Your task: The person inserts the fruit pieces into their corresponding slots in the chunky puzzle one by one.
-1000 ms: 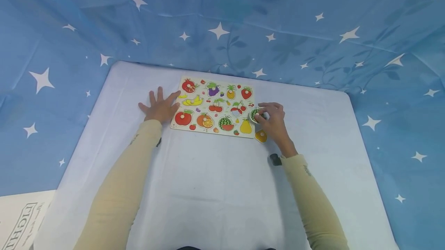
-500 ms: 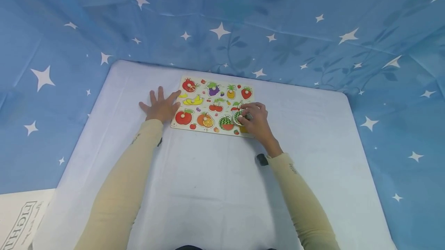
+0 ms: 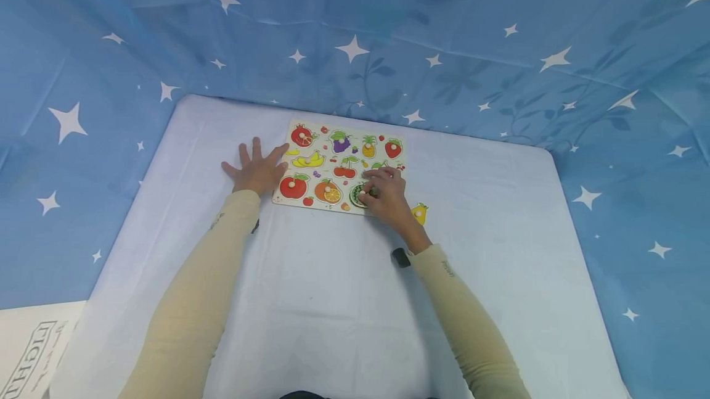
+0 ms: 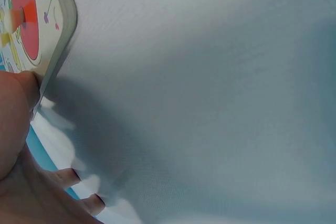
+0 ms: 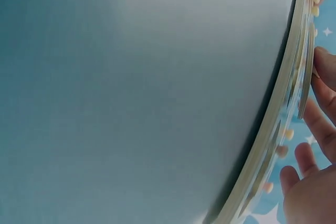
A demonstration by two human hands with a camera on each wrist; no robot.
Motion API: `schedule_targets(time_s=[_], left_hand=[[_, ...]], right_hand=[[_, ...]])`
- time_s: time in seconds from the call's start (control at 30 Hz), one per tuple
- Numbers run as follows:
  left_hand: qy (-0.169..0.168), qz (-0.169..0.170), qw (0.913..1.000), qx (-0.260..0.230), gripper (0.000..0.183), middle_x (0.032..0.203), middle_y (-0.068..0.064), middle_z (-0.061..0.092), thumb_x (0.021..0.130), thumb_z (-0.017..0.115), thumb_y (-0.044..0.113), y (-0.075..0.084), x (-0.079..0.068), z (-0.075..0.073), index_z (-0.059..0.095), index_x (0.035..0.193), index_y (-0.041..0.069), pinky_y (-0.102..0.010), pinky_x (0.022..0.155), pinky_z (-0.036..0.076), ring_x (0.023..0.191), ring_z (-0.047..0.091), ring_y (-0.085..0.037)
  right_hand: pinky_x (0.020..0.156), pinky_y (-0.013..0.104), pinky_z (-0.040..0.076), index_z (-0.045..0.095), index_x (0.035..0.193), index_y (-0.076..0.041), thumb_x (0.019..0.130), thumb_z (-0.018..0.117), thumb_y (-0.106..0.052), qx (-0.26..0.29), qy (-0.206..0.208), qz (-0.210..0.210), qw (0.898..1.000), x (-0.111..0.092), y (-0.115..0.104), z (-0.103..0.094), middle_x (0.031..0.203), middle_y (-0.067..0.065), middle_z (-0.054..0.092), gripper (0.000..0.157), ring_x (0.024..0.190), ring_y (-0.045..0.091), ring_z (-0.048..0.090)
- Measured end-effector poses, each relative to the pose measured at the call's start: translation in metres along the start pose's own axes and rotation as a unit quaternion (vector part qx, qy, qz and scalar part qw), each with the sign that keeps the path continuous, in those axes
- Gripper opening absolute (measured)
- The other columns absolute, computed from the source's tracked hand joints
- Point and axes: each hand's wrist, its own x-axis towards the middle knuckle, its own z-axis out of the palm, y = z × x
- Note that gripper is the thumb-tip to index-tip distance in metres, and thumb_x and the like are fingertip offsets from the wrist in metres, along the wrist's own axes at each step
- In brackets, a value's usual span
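A wooden fruit puzzle board (image 3: 357, 131) lies on the white-covered table, with knobbed fruit pieces on it. My left hand (image 3: 255, 171) has its fingers spread beside the board's left edge; in the left wrist view its thumb (image 4: 29, 90) touches that edge. With thumb and fingertips, my right hand (image 3: 388, 192) pinches a round watermelon piece (image 3: 355, 195) by its knob, over the watermelon picture in the bottom row. Seen edge-on in the right wrist view, the watermelon piece (image 5: 306, 85) is tilted close over the board. My right hand hides the board's lower right part.
A yellow pear piece (image 3: 420, 213) lies on the table just right of the board, partly behind my right wrist. A blue star-printed cloth (image 3: 310, 10) hangs behind the table (image 3: 333, 300). A white printed box (image 3: 33, 349) sits at the lower left.
My right hand has carried the watermelon piece leftward from the board's right edge to the watermelon picture, uncovering the pear piece's top. My left hand has stayed in place.
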Motion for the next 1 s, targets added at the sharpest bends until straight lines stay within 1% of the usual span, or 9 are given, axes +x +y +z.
schedule_targets(time_s=[0.3,0.63,0.8,0.9,0.93,1.0], left_hand=[[0.007,0.002,1.0,-0.005,0.065,0.176,-0.028,-0.006,0.112,0.05,0.036,0.002,-0.005,-0.002,0.025,0.172,0.03,-0.089,0.11,-0.002,0.157,-0.01,-0.057],[-0.01,-0.004,0.9999,-0.005,0.067,0.175,-0.026,-0.013,0.112,0.048,0.038,-0.002,0.004,0.0,0.02,0.173,0.032,-0.089,0.11,-0.005,0.157,-0.016,-0.056],[-0.007,-0.006,0.9999,-0.007,0.067,0.176,-0.026,-0.012,0.112,0.048,0.037,-0.003,0.006,0.002,0.021,0.173,0.031,-0.088,0.11,-0.006,0.157,-0.016,-0.056],[-0.007,-0.006,0.9999,-0.008,0.067,0.176,-0.026,-0.012,0.112,0.049,0.037,-0.003,0.006,0.003,0.021,0.173,0.031,-0.089,0.11,-0.005,0.157,-0.016,-0.055],[-0.007,-0.007,0.9999,-0.008,0.067,0.176,-0.026,-0.012,0.112,0.049,0.037,-0.003,0.006,0.003,0.021,0.173,0.031,-0.089,0.11,-0.005,0.157,-0.016,-0.055],[-0.007,-0.006,0.9999,-0.008,0.067,0.176,-0.026,-0.012,0.112,0.049,0.037,-0.004,0.007,0.004,0.021,0.173,0.031,-0.089,0.109,-0.005,0.157,-0.016,-0.056]], right_hand=[[0.121,0.058,0.02,0.073,0.087,-0.007,0.096,0.083,-0.011,-0.023,-0.005,0.021,0.999,0.0,-0.008,0.006,0.144,0.01,0.066,0.014,0.148,0.034,0.034],[0.119,0.058,0.023,0.074,0.087,-0.006,0.095,0.084,-0.011,-0.036,0.003,0.023,0.999,0.001,-0.013,0.005,0.144,0.011,0.066,0.013,0.147,0.034,0.035],[0.12,0.057,0.023,0.074,0.088,-0.006,0.094,0.084,-0.012,-0.037,0.003,0.02,0.999,0.001,-0.011,0.006,0.144,0.011,0.065,0.014,0.147,0.035,0.034],[0.12,0.058,0.023,0.075,0.095,-0.005,0.093,0.087,-0.015,-0.031,0.003,0.017,0.999,0.001,-0.01,0.006,0.146,0.012,0.063,0.016,0.147,0.036,0.034],[0.12,0.059,0.023,0.075,0.1,-0.005,0.092,0.088,-0.017,-0.026,0.003,0.016,1.0,0.0,-0.01,0.006,0.147,0.013,0.062,0.019,0.148,0.036,0.034],[0.12,0.06,0.022,0.075,0.114,-0.005,0.091,0.089,-0.023,-0.02,-0.002,0.014,1.0,-0.001,-0.009,0.005,0.153,0.014,0.057,0.032,0.149,0.037,0.031]])
